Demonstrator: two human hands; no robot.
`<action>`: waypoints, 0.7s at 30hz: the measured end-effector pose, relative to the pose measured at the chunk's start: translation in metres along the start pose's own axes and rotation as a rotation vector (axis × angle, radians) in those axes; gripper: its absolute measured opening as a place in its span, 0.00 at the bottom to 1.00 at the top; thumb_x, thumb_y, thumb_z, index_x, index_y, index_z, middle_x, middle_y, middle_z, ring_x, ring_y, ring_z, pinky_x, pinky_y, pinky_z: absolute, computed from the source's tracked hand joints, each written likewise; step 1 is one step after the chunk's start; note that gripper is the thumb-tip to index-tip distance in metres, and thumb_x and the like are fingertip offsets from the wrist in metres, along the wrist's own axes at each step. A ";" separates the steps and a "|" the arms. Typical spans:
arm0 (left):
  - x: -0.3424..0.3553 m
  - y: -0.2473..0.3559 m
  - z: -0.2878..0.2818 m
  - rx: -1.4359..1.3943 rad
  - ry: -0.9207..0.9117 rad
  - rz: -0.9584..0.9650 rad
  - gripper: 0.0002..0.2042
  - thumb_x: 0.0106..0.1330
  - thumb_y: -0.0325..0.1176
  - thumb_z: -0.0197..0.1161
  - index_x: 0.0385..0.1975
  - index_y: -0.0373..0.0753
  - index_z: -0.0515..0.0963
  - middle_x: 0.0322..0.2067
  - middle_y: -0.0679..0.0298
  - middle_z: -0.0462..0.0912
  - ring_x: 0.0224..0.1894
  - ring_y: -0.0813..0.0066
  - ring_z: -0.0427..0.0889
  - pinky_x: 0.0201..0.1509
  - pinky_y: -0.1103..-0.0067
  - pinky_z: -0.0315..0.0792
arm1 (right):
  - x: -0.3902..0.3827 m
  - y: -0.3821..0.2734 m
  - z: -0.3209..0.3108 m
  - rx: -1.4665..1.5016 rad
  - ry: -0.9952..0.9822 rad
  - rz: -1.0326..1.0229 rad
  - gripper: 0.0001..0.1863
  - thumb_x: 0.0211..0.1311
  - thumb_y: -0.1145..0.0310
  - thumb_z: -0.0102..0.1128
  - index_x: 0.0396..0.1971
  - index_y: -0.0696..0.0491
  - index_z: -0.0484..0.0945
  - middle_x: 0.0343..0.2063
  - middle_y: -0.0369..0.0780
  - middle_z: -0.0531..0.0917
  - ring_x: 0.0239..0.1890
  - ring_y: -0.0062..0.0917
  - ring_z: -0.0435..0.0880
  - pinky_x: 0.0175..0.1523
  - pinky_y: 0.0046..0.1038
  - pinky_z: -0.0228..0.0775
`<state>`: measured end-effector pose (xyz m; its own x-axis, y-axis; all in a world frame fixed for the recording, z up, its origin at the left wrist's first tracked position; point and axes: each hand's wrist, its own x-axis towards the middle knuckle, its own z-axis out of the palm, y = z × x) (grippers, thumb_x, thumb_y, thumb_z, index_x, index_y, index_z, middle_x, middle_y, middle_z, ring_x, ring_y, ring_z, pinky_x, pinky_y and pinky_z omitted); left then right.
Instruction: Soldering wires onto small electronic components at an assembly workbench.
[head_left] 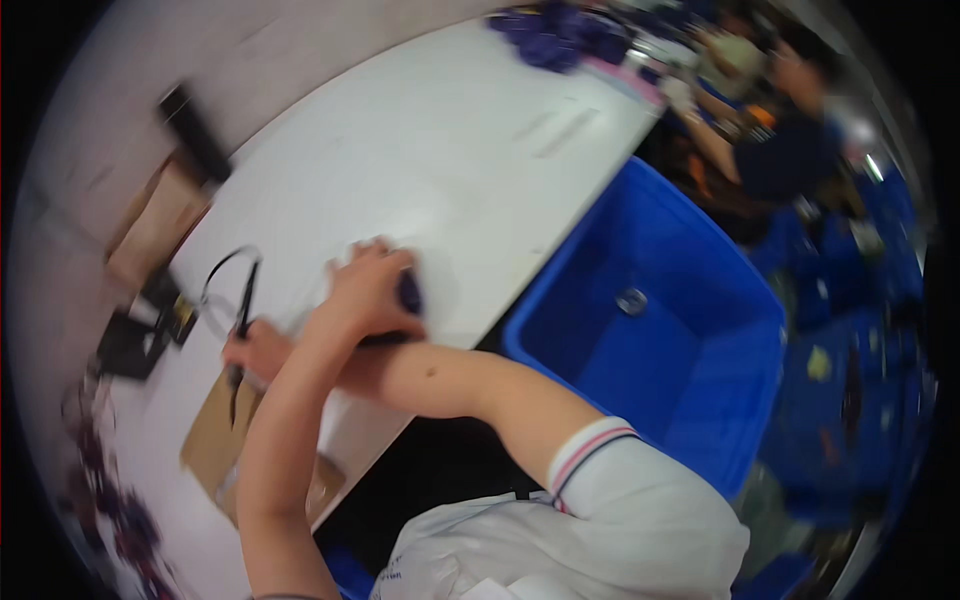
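Observation:
My forearms cross over the white table (470, 180). My left hand (370, 295) grips a dark purple object (408, 290), its fingers curled around it near the table's middle. My right forearm passes beneath the left one, and my right hand (258, 350) is closed on a black pen-shaped tool (243, 315) with a looped cord. Below that hand lies a piece of brown cardboard (210, 440), partly hidden by my left arm. A black device (130, 340) stands at the table's left side, near the tool.
A blue plastic bin (675, 380) with a small round clear item sits beside the table's right edge. Purple items (550, 30) lie at the far end, where co-workers (780, 130) work. A black upright object (190, 130) and a cardboard box (160, 225) are along the wall.

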<state>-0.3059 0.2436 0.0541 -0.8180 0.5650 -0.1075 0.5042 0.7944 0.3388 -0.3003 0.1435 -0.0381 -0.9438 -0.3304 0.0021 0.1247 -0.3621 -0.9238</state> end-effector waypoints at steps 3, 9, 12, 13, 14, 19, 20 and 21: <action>-0.034 -0.003 -0.003 0.256 0.212 -0.126 0.25 0.31 0.38 0.78 0.30 0.36 0.76 0.36 0.53 0.74 0.44 0.55 0.69 0.52 0.61 0.60 | -0.009 -0.060 -0.068 0.101 0.037 -0.196 0.11 0.47 0.65 0.59 0.18 0.58 0.77 0.15 0.39 0.75 0.20 0.26 0.69 0.27 0.28 0.65; -0.072 0.049 -0.019 0.045 0.704 0.012 0.20 0.41 0.34 0.76 0.30 0.39 0.71 0.27 0.64 0.75 0.30 0.69 0.72 0.43 0.76 0.64 | -0.045 -0.130 -0.120 0.449 -0.250 -0.633 0.06 0.53 0.71 0.55 0.26 0.57 0.79 0.21 0.38 0.77 0.24 0.22 0.71 0.33 0.23 0.66; -0.151 0.003 -0.022 -0.618 0.803 -0.125 0.09 0.64 0.34 0.60 0.37 0.36 0.72 0.33 0.63 0.79 0.30 0.73 0.75 0.40 0.80 0.70 | -0.049 -0.039 -0.009 0.654 -0.504 -0.772 0.07 0.56 0.74 0.53 0.30 0.56 0.80 0.24 0.37 0.78 0.26 0.20 0.72 0.36 0.20 0.67; -0.196 -0.009 -0.031 -0.695 0.923 -0.269 0.15 0.70 0.44 0.53 0.37 0.37 0.74 0.31 0.65 0.77 0.31 0.77 0.73 0.40 0.82 0.69 | -0.050 -0.034 0.014 0.763 -0.624 -0.789 0.08 0.57 0.75 0.52 0.32 0.56 0.81 0.25 0.36 0.79 0.27 0.20 0.73 0.37 0.19 0.67; -0.216 -0.032 -0.019 -0.905 1.113 -0.436 0.16 0.71 0.45 0.51 0.41 0.37 0.75 0.35 0.63 0.79 0.35 0.76 0.76 0.41 0.81 0.71 | -0.026 -0.015 0.013 0.478 -0.463 -0.258 0.07 0.55 0.71 0.55 0.29 0.55 0.81 0.23 0.36 0.78 0.25 0.20 0.72 0.32 0.21 0.66; -0.332 -0.103 0.013 -1.529 1.223 -0.566 0.19 0.72 0.45 0.50 0.52 0.38 0.74 0.44 0.61 0.82 0.41 0.73 0.83 0.45 0.79 0.78 | 0.058 0.061 0.003 -0.683 -0.283 -0.630 0.15 0.62 0.68 0.44 0.46 0.52 0.75 0.41 0.40 0.80 0.33 0.33 0.78 0.40 0.29 0.70; -0.349 -0.107 0.033 -1.211 1.375 -0.810 0.20 0.72 0.45 0.50 0.52 0.36 0.74 0.44 0.61 0.81 0.40 0.75 0.81 0.43 0.78 0.77 | 0.057 0.070 -0.004 -0.553 -0.202 -1.090 0.20 0.59 0.68 0.44 0.51 0.52 0.73 0.47 0.42 0.79 0.39 0.37 0.78 0.46 0.32 0.70; -0.362 -0.105 0.037 -1.327 1.392 -0.812 0.18 0.72 0.42 0.51 0.50 0.34 0.75 0.43 0.61 0.81 0.40 0.76 0.80 0.44 0.79 0.76 | 0.040 0.051 -0.011 -0.675 -0.262 -0.987 0.24 0.57 0.70 0.45 0.56 0.51 0.71 0.51 0.45 0.76 0.45 0.39 0.77 0.50 0.34 0.68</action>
<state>-0.0525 -0.0356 0.0224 -0.6376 -0.7567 -0.1441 0.0675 -0.2412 0.9681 -0.3356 0.1213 -0.0889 -0.4434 -0.3634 0.8193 -0.8670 -0.0578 -0.4949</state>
